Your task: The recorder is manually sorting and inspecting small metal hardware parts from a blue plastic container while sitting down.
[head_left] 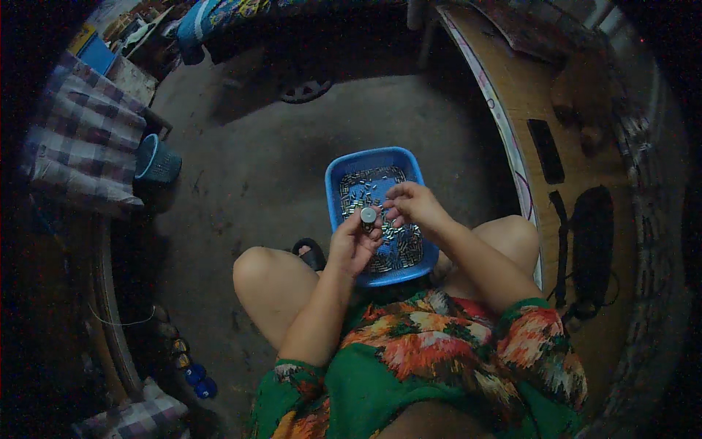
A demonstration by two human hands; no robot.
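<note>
A blue plastic basin (338, 162) sits between my knees, holding a heap of small shiny metal cylinders (401, 252). Over it my left hand (355, 238) grips a small round metal piece (368, 216) with a pale flat disc on top, between thumb and fingers. My right hand (414, 207) is just to the right of that piece, above the basin, its thumb and fingers drawn together. Whether anything tiny is between those fingertips is too small to make out. A gap shows between the two hands.
At the left stand a teal mesh bin (159, 162) and a checked cloth (88, 124). To the right runs a wooden bench (526, 88) with a black remote-like object (546, 150) and a dark bag-like item (592, 234). Blue round objects (199, 380) lie at lower left.
</note>
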